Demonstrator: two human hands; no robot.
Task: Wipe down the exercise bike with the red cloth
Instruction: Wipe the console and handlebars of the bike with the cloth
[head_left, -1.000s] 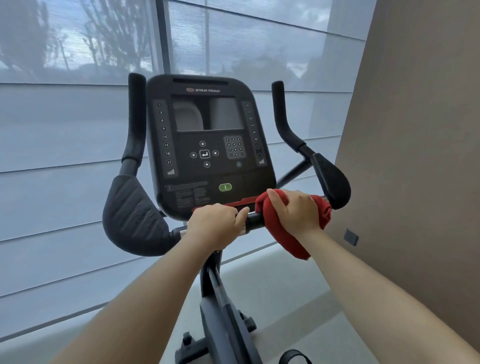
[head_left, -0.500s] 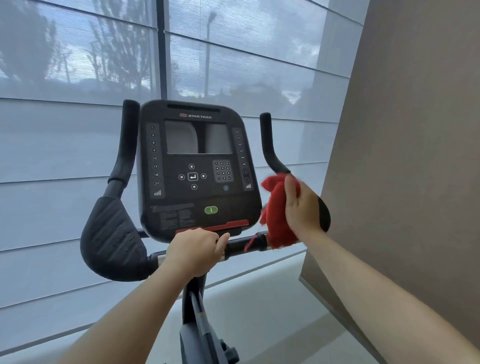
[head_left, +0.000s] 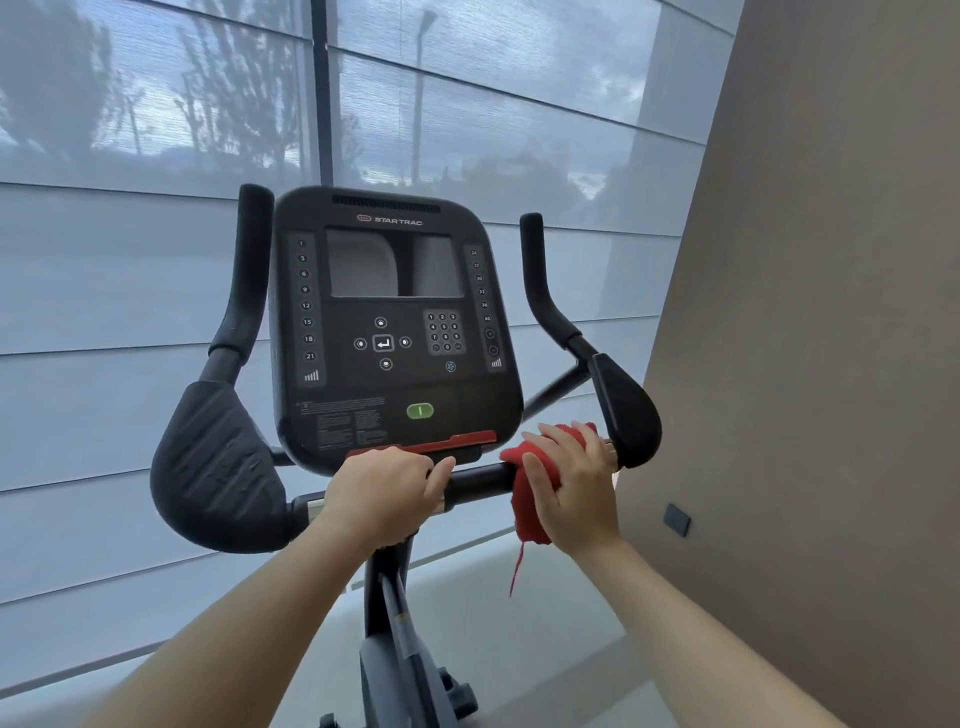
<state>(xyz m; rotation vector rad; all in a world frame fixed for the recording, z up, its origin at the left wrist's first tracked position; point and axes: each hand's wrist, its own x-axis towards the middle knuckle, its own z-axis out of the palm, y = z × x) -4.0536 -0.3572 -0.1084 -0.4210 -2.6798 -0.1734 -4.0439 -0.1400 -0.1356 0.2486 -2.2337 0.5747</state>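
- Two hands on bike crossbar: left hand gripping bare bar, right hand wrapping red cloth around bar beside right elbow pad.
- Dangling thread could snag; loose cloth could slip off.

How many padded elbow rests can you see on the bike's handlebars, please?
2. The left elbow rest sits left of the console; the right elbow rest sits beyond the right hand and the red cloth. None appear hidden.
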